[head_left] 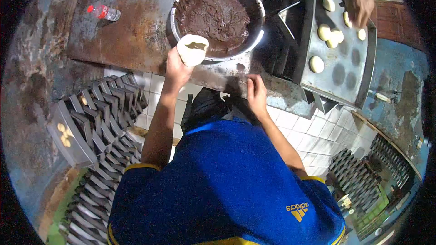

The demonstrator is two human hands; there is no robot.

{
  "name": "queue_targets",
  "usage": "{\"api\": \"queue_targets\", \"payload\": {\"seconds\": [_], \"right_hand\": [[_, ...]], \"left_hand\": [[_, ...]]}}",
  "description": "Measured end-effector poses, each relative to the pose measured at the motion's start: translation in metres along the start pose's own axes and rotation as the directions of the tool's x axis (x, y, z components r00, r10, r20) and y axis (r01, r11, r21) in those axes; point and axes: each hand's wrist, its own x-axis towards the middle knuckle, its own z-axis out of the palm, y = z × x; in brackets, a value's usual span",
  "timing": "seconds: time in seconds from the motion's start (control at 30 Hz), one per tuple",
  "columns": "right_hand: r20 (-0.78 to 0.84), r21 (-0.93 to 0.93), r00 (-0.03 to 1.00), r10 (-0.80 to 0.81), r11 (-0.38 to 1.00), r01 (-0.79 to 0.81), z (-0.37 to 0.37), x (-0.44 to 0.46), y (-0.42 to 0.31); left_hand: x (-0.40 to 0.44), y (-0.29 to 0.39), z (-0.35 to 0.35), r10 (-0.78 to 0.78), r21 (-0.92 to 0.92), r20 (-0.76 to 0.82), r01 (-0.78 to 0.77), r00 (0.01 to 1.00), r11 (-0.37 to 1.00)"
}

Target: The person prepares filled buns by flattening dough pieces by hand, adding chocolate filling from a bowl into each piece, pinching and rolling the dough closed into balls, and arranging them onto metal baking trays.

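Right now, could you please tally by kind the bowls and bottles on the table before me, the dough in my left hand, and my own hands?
Bowl: 1
Bottle: 1
Held dough: 1
Own hands, left hand and right hand: 2
Total: 5

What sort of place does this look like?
Likely a bakery: dough balls sit on a tray, a bowl holds dark paste, and what look like more trays are stacked nearby.
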Motion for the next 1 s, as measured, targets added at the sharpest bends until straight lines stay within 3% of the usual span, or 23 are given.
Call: {"api": "queue_targets", "payload": {"seconds": [0.07, 0.1, 0.13, 0.2, 0.27, 0.33, 0.47, 0.53, 0.6, 0.63, 0.67, 0.7, 0.73, 0.77, 0.87, 0.9, 0.93, 0.97, 1.0], "right_hand": [[0.028, -0.287, 0.995, 0.096, 0.954, -0.084, -0.002, -0.011, 0.096], [0.051, -0.573, 0.994, -0.097, 0.812, 0.109, -0.004, -0.023, 0.143], [0.273, -0.566, 0.957, 0.094, 0.820, 0.081, -0.028, -0.009, 0.106], [0.187, -0.419, 0.954, 0.233, 0.898, -0.137, -0.041, 0.017, 0.017], [0.181, -0.108, 0.973, -0.143, 0.980, 0.164, -0.052, 0.041, -0.057], [0.158, 0.004, 0.909, -0.386, 0.921, 0.390, -0.064, 0.053, -0.148], [0.231, -0.095, 0.836, -0.498, 0.844, 0.529, -0.070, 0.066, -0.208], [0.359, -0.049, 0.847, -0.392, 0.898, 0.437, -0.075, 0.073, -0.219], [0.297, -0.002, 0.823, -0.484, 0.862, 0.507, -0.074, 0.078, -0.211], [0.356, 0.108, 0.867, -0.350, 0.937, 0.333, -0.074, 0.080, -0.206], [0.426, 0.202, 0.878, -0.216, 0.969, 0.140, -0.074, 0.082, -0.203], [0.421, 0.322, 0.886, -0.194, 0.945, 0.054, -0.072, 0.081, -0.203], [0.425, 0.320, 0.884, -0.196, 0.946, 0.056, -0.072, 0.081, -0.201], [0.410, 0.398, 0.897, -0.165, 0.917, -0.013, -0.071, 0.081, -0.199], [0.386, 0.461, 0.915, -0.121, 0.884, -0.078, -0.072, 0.077, -0.202], [0.421, 0.496, 0.905, -0.061, 0.851, -0.173, -0.073, 0.074, -0.207], [0.459, 0.525, 0.888, -0.006, 0.808, -0.266, -0.074, 0.072, -0.213], [0.456, 0.525, 0.890, -0.008, 0.810, -0.262, -0.077, 0.071, -0.217], [0.379, 0.463, 0.919, -0.103, 0.881, -0.092, -0.081, 0.070, -0.220]], "left_hand": [[0.000, -0.008, 0.003, -0.009, 0.099, -0.002, 0.010, 1.000, 0.995], [0.001, 0.002, 0.005, -0.032, 0.071, 0.071, 0.027, 0.997, 0.997], [0.002, 0.012, 0.007, -0.053, 0.045, 0.150, 0.047, 0.987, 0.998], [0.006, 0.024, 0.011, -0.040, 0.005, 0.206, 0.040, 0.978, 0.999], [0.003, 0.027, 0.018, -0.037, 0.021, 0.242, 0.033, 0.970, 0.999], [0.001, 0.039, 0.027, -0.026, -0.039, 0.317, 0.040, 0.948, 0.998], [0.007, 0.061, 0.036, -0.037, -0.145, 0.486, 0.122, 0.873, 0.982], [0.009, 0.065, 0.032, -0.047, -0.190, 0.514, 0.167, 0.857, 0.967], [0.013, 0.072, 0.022, -0.023, -0.182, 0.579, 0.157, 0.815, 0.971], [0.016, 0.071, 0.017, -0.018, -0.199, 0.657, 0.197, 0.753, 0.960], [0.015, 0.076, 0.013, -0.016, -0.202, 0.652, 0.194, 0.758, 0.960], [0.011, 0.086, 0.007, -0.073, -0.251, 0.680, 0.325, 0.730, 0.912], [0.008, 0.092, 0.003, -0.125, -0.291, 0.710, 0.451, 0.693, 0.844], [0.004, 0.085, 0.001, -0.058, -0.395, 0.726, 0.484, 0.686, 0.781], [0.000, 0.098, 0.008, -0.087, -0.464, 0.679, 0.519, 0.729, 0.718], [0.003, 0.096, 0.010, -0.088, -0.401, 0.653, 0.442, 0.752, 0.802], [0.001, 0.097, 0.014, -0.088, -0.401, 0.654, 0.442, 0.752, 0.802], [-0.001, 0.101, 0.021, -0.108, -0.502, 0.591, 0.469, 0.800, 0.726], [-0.003, 0.105, 0.028, -0.135, -0.600, 0.527, 0.479, 0.839, 0.641]]}}
